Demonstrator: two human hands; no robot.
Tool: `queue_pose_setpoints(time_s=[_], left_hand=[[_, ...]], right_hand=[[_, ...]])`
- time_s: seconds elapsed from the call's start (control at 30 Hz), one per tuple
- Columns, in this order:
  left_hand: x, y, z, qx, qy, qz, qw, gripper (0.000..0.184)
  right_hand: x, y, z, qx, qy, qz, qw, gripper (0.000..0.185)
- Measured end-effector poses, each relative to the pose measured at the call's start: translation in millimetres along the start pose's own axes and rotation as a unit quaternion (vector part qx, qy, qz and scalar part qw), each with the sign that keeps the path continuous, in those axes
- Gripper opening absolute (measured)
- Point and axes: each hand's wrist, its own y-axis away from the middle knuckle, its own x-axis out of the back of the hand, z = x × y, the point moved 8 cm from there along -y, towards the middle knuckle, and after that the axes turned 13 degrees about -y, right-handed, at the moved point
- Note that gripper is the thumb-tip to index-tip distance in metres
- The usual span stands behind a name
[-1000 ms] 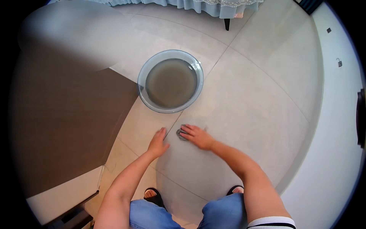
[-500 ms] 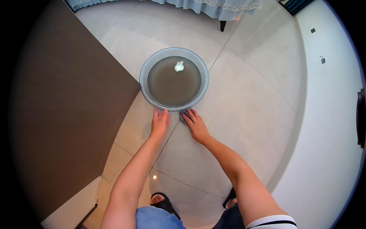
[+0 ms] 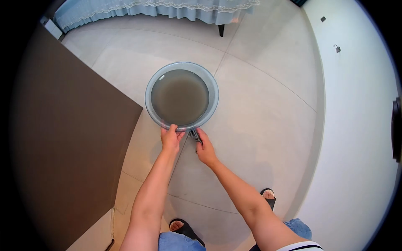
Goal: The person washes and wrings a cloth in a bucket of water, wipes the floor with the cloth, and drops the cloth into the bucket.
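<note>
A round grey-blue basin (image 3: 212,92) of murky brownish water (image 3: 180,98) sits in front of me. My left hand (image 3: 170,139) is closed on its near rim, with the thumb over the top and the fingers down the outside. Just to the right, my right hand (image 3: 205,147) closes around a dark grey piece, apparently a folded cloth (image 3: 194,134), right against the basin's near side. Part of that piece is hidden by the fingers. A small white glint lies on the water.
To the left, a dark brown panel (image 3: 83,125) ends in a corner close to the basin. A bed or sofa with a pale blue frilled skirt (image 3: 167,10) and a dark leg (image 3: 221,30) stands beyond. A white wall (image 3: 351,125) runs along the right. Underneath are pale floor tiles (image 3: 259,117).
My left hand has gone from beside the basin to gripping its rim. My right hand, earlier flat over the grey piece, now wraps around it. The view has shifted, and my right foot has moved.
</note>
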Motion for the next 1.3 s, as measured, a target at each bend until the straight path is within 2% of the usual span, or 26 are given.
queue_pose_setpoints(time_s=[0.03,0.13,0.2,0.3,0.4,0.73,0.8,0.83,0.93,1.03,1.13,1.23,1.27,1.3], left_hand=[[-4,2,-3,0.001,0.002,-0.003,1.0,0.048],[-15,5,-12,0.011,-0.001,-0.014,1.0,0.048],[-16,7,-17,0.014,-0.008,-0.027,1.0,0.05],[-35,25,-27,0.016,-0.042,-0.057,0.997,0.044],[-60,32,-44,0.033,-0.066,-0.094,0.993,0.061],[-124,67,-95,0.072,-0.132,-0.191,0.97,0.06],[-137,75,-106,0.087,-0.133,-0.206,0.966,0.061],[-142,80,-110,0.093,-0.141,-0.204,0.964,0.06],[-156,94,-109,0.094,-0.144,-0.206,0.963,0.029],[-165,97,-124,0.109,-0.183,-0.245,0.946,0.052],[-177,106,-129,0.12,-0.215,-0.299,0.922,0.049],[-176,107,-130,0.128,-0.218,-0.325,0.911,0.058],[-172,107,-127,0.13,-0.228,-0.333,0.906,0.062],[-169,109,-114,0.104,-0.225,-0.361,0.899,0.075]], right_hand=[[1,4,6,-0.033,0.001,0.003,0.999,0.063],[10,13,-2,-0.053,-0.012,0.028,0.998,0.063],[18,23,1,-0.038,-0.001,0.034,0.999,0.063],[34,41,9,-0.033,0.028,0.046,0.998,0.063],[56,56,7,-0.039,0.04,0.065,0.996,0.062],[113,114,5,-0.106,0.046,0.162,0.98,0.059],[118,121,0,-0.091,0.056,0.165,0.98,0.058],[121,124,-3,-0.083,0.061,0.166,0.981,0.058],[129,133,-13,-0.083,0.114,0.164,0.976,0.059],[123,140,-11,-0.049,0.195,0.146,0.969,0.059],[105,135,-2,-0.014,0.27,0.056,0.961,0.055],[85,132,5,-0.016,0.355,0.058,0.933,0.051],[83,126,6,-0.002,0.342,0.067,0.937,0.052],[84,116,4,0.01,0.33,0.076,0.941,0.053]])
